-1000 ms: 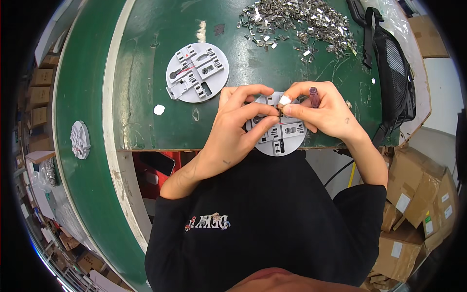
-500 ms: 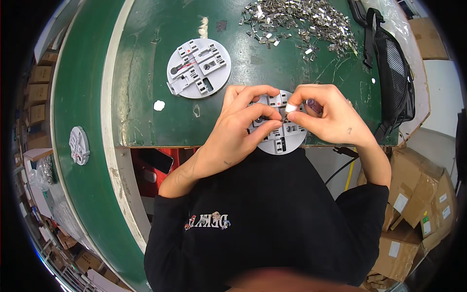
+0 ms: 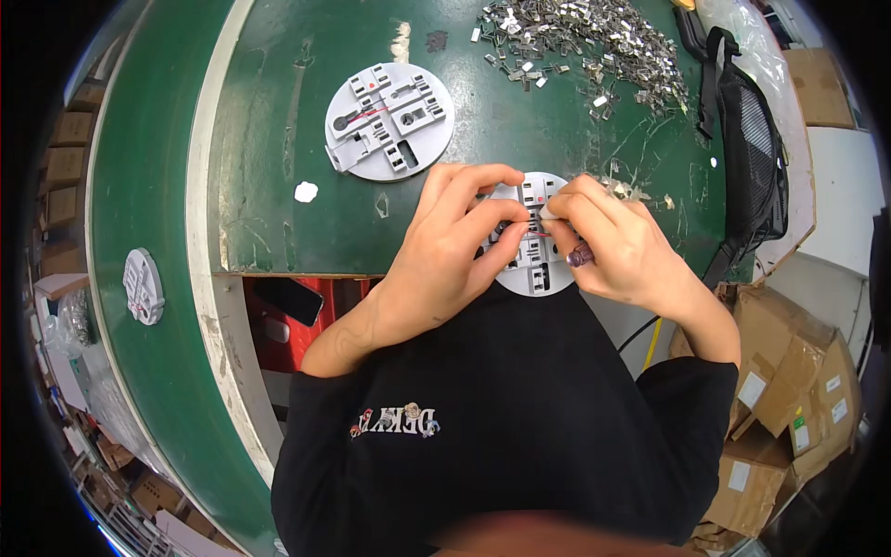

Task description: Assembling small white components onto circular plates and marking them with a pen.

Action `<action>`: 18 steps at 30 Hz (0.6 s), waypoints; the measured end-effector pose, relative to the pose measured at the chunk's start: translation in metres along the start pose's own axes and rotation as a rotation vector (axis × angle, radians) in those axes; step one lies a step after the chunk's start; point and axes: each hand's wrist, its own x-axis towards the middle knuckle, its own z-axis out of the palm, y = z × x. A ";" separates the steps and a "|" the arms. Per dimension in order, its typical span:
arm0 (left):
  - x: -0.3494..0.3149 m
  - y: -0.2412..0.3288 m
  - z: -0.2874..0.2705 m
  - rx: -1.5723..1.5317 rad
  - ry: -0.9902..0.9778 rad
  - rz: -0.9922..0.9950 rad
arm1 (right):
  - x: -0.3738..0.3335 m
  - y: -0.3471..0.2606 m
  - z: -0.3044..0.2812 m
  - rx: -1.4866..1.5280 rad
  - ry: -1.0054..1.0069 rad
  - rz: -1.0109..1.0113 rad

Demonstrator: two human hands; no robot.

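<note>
A round grey plate with raised slotted blocks (image 3: 535, 275) lies at the table's front edge, partly covered by both my hands. My left hand (image 3: 459, 227) reaches over its left side, thumb and index finger pinched near a thin red wire at the middle; what they grip is too small to make out. My right hand (image 3: 617, 237) is closed over the right side, fingertips at the plate's middle, close to the left ones. A dark purple tool handle (image 3: 581, 254) sticks out from under its curled fingers. Something white (image 3: 547, 213) shows at the right index fingertip.
A similar round plate (image 3: 422, 153) with a red wire lies behind my left hand. Small metal pieces (image 3: 594, 51) are heaped at the back. A black mesh bag (image 3: 747, 158) lies at the right edge. Another plate (image 3: 143, 286) sits on the green surface at far left.
My right hand has turned and lowered onto the plate, and the purple handle has swung from behind the thumb toward me. My left hand stays nearly in place. The view has shifted slightly.
</note>
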 end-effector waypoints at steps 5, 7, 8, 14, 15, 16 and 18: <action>-0.002 -0.003 -0.002 0.004 0.022 0.011 | 0.003 -0.002 0.003 -0.049 0.017 -0.057; -0.003 -0.004 -0.003 0.002 0.025 0.010 | 0.004 -0.003 0.003 -0.063 0.008 -0.063; -0.004 -0.005 -0.003 0.001 0.027 0.009 | 0.005 -0.004 0.003 -0.070 0.003 -0.065; -0.007 -0.010 -0.005 0.008 0.035 0.027 | 0.009 -0.011 0.005 -0.107 -0.029 -0.078; -0.007 -0.011 -0.005 0.006 0.036 0.025 | 0.010 -0.011 0.005 -0.113 -0.033 -0.080; -0.006 -0.010 -0.006 0.001 0.033 0.020 | 0.011 -0.012 0.005 -0.119 -0.037 -0.082; -0.005 -0.010 -0.007 -0.007 0.028 0.010 | 0.012 -0.013 0.005 -0.131 -0.045 -0.084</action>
